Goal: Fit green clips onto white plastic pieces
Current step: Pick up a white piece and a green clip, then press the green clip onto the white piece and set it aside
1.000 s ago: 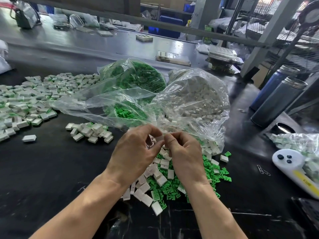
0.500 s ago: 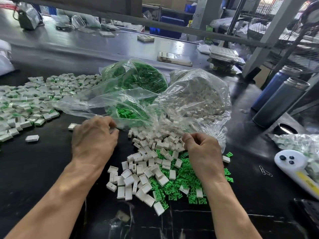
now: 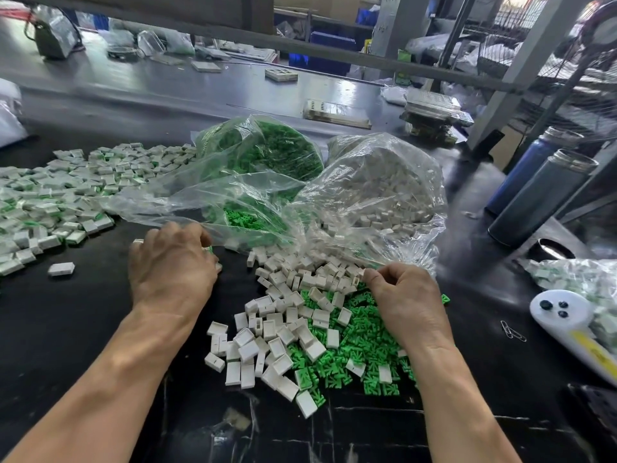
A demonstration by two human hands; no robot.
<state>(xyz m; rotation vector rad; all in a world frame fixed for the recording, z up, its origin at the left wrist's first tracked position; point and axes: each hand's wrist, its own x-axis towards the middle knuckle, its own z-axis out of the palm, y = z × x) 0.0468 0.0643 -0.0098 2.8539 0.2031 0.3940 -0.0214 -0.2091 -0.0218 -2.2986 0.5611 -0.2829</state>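
Both hands have parted: the left hand (image 3: 172,265) now rests, fingers curled, on finished pieces (image 3: 213,259) by the bag; the right hand (image 3: 405,297) pinches a white plastic piece (image 3: 360,273) above the green clips (image 3: 362,332), starting another pairing.

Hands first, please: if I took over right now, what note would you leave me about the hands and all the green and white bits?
Left hand: knuckles up on the table by the bag mouths, fingers curled over small pieces; what it holds is hidden.
Right hand: fingers pinch a white piece at the loose pile's edge.
Loose white pieces and green clips lie mixed between the hands; more sit in the two clear bags.
Done: the pile of fitted pieces far left.
Left: everything loose and bagged.
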